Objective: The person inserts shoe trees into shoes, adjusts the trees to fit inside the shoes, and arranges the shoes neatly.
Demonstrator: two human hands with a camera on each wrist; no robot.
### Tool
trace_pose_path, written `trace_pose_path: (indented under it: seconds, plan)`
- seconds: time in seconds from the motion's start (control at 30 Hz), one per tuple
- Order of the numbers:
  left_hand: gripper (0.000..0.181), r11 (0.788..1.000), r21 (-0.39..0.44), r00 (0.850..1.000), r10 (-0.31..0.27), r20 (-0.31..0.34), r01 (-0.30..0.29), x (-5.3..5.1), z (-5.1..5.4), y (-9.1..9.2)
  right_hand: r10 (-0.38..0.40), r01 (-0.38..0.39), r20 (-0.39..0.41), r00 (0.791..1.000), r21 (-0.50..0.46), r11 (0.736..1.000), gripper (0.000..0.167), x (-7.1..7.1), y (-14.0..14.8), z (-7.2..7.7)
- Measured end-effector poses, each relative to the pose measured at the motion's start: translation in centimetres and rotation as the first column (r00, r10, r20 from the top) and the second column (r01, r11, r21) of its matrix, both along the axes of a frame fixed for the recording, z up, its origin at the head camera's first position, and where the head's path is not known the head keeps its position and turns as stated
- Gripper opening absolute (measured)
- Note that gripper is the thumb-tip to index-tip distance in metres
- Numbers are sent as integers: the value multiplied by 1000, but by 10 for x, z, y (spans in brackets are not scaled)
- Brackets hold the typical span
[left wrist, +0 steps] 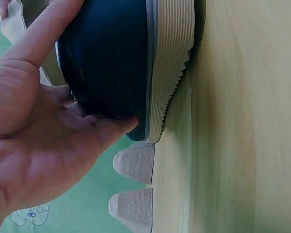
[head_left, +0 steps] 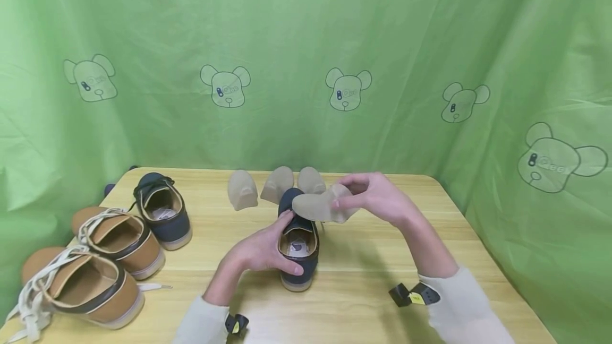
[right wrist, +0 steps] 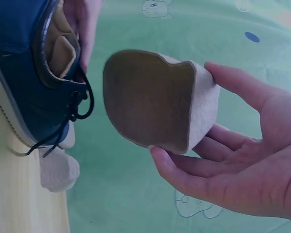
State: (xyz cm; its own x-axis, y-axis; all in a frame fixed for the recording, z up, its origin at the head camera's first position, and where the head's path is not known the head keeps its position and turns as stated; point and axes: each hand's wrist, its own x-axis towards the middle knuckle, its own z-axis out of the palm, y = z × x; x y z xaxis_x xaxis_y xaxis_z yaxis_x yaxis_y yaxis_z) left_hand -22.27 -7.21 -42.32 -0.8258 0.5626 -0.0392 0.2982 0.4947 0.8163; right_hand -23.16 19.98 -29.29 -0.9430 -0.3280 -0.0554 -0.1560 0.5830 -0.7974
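A navy lace-up shoe (head_left: pixel 306 275) stands on the table with its toe pointing away. My left hand (head_left: pixel 260 248) grips it around the opening, thumb by the heel collar and fingers near the tongue. In the left wrist view, fingers lie against the shoe's navy side (left wrist: pixel 111 58). My right hand (head_left: pixel 382 198) holds a beige moulded-pulp shoe insert (head_left: pixel 311 207) in the air, just above and right of the shoe's toe. The right wrist view shows the insert's hollow side (right wrist: pixel 148 102) pinched between thumb and fingers, apart from the shoe.
Three more beige inserts, left (head_left: pixel 242 190), middle (head_left: pixel 278 183) and right (head_left: pixel 311 178), stand along the table's back. At the left are another navy shoe (head_left: pixel 173 227) and two brown shoes (head_left: pixel 148 259) with white laces. Green curtain (head_left: pixel 296 25) hangs behind the table.
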Motion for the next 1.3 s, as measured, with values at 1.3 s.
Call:
trace_pose_path:
  seconds: [1.3]
  plan:
    - [131,1000,-23,1000,-13,-2,13,-2,1,0,273,-279,82,958,71,958,34,11,-23,-10]
